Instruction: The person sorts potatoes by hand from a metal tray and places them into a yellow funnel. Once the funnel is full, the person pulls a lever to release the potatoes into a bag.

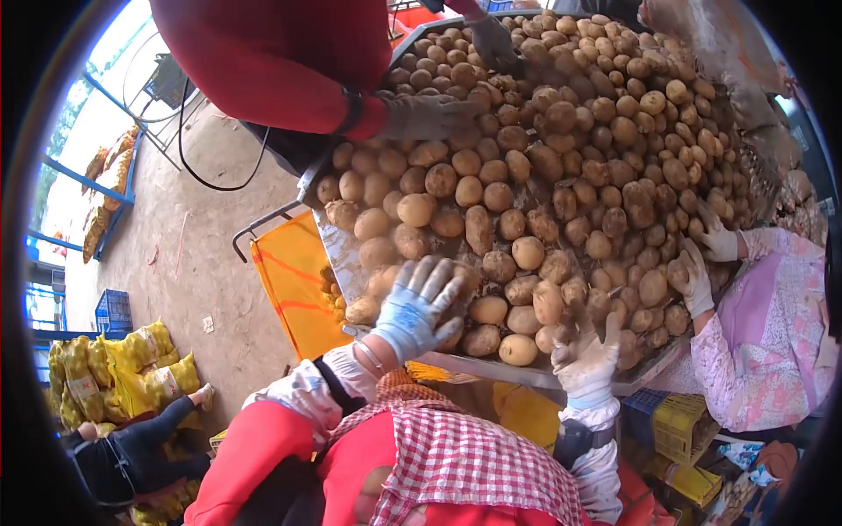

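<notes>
Many brown potatoes [528, 253] cover a metal sorting table [344, 254] in front of me. My left hand [417, 307], in a white and light-blue glove, lies over potatoes at the table's near left corner with its fingers apart. The potatoes under its palm are partly hidden. My right hand [585, 361], in a dirty whitish glove, is at the near edge with its fingers spread beside several potatoes. No potato shows in its grasp.
Across the table, a person in red has gloved hands [431, 117] on the potatoes. At the right, another person's gloved hands [699, 276] touch more potatoes. An orange-yellow sack [294, 279] hangs at the left corner. Filled yellow sacks [140, 359] and crates [682, 428] stand around.
</notes>
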Action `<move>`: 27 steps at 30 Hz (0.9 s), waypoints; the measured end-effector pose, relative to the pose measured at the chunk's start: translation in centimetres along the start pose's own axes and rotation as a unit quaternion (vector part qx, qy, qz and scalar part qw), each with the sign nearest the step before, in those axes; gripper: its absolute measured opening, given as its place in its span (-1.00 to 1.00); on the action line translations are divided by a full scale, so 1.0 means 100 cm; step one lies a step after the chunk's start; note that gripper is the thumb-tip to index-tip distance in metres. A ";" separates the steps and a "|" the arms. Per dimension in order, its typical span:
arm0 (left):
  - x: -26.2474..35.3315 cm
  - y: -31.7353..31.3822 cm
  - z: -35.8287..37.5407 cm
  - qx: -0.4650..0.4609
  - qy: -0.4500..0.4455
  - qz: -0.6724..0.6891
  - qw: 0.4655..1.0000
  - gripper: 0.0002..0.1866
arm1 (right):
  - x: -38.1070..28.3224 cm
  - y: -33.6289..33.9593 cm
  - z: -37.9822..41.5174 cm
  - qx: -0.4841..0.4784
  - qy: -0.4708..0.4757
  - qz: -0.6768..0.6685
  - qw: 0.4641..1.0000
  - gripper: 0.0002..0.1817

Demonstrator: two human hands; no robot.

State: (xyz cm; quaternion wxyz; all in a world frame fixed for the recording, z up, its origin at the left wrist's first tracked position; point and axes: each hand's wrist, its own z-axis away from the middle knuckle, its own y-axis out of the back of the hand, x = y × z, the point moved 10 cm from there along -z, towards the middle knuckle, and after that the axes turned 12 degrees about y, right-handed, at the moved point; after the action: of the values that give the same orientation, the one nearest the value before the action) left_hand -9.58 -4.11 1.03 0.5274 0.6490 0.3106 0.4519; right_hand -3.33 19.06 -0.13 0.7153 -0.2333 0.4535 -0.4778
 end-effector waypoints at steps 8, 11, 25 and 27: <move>-0.074 0.016 0.021 -0.055 0.168 -0.055 0.983 -0.35 | -0.049 0.022 0.001 0.040 0.316 0.472 0.822 -0.50; -0.025 0.037 -0.004 0.035 0.113 0.028 0.993 -0.29 | -0.011 -0.076 0.017 -0.142 0.450 0.798 0.375 -0.37; 0.010 0.029 0.008 -0.007 0.004 0.073 0.997 -0.20 | -0.065 0.009 0.052 0.028 0.429 0.624 0.653 -0.89; 0.061 -0.008 0.011 -0.042 -0.124 0.077 0.988 -0.26 | -0.029 -0.007 0.032 -0.078 0.427 0.694 0.574 -0.88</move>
State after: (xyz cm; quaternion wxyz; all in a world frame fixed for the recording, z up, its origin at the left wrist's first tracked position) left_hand -6.11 0.99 1.84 0.5521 0.6991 0.1723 0.4204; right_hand -1.30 21.04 3.16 0.5303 0.3294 0.7651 0.1578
